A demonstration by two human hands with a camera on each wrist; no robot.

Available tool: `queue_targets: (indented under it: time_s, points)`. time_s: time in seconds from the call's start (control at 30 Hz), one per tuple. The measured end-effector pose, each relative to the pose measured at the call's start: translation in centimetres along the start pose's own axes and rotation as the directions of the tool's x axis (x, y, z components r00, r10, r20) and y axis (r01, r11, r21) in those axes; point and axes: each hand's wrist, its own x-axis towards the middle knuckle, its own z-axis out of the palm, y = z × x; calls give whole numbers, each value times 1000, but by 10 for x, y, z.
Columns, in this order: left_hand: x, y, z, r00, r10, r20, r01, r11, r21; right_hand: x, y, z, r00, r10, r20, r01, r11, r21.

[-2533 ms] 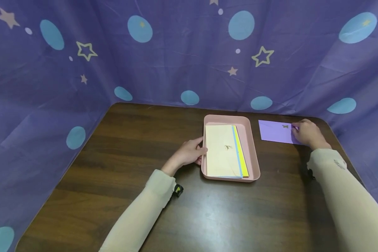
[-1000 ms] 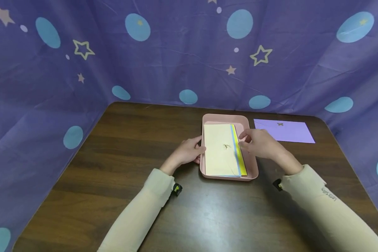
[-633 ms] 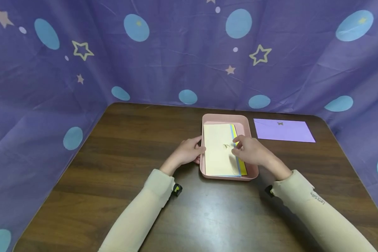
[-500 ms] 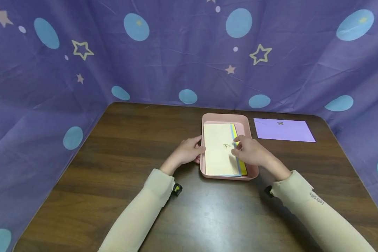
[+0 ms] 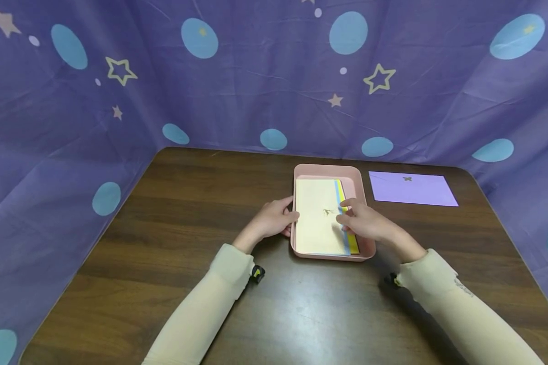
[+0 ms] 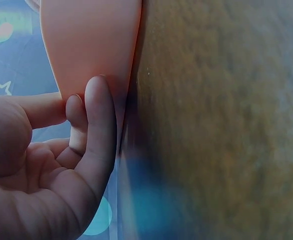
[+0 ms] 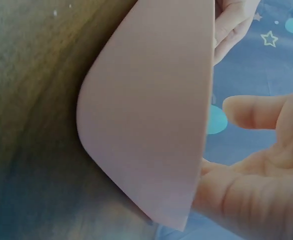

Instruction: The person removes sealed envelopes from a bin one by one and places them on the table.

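In the head view, my left hand grips the left rim of a pink tray, thumb over the rim and fingers against the outer wall. A cream envelope with a small gold motif lies on top of a stack in the tray. Blue and yellow edges stick out on its right. My right hand hovers over the stack's right edge, its fingertips partly hidden by the tray wall in the right wrist view, where the thumb stands apart from the fingers.
A purple envelope with a gold butterfly lies on the dark wooden table, right of the tray. A purple curtain with stars and blue spots hangs behind the table.
My right hand has let go of the purple envelope and moved left, over the stack in the tray. My left hand has stayed on the tray rim.
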Motion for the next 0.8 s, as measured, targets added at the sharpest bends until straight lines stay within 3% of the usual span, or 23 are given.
queue_targets:
  time_s: [0.2, 0.37, 0.5, 0.8]
  points:
    - [1, 0, 0, 1000, 3, 3, -3, 1000, 6, 0, 8, -1, 999, 15, 50, -25, 980, 200]
    - [0, 1, 0, 1000, 1, 2, -1, 1000, 7, 0, 14, -1, 999, 18, 45, -31, 949, 314]
    - [0, 1, 0, 1000, -3, 2, 3, 1000, -1, 1, 14, 2, 1000, 4, 17, -9, 949, 315]
    - [-1, 2, 0, 1000, -12, 8, 12, 1000, -13, 5, 16, 14, 999, -28, -23, 32, 978, 207]
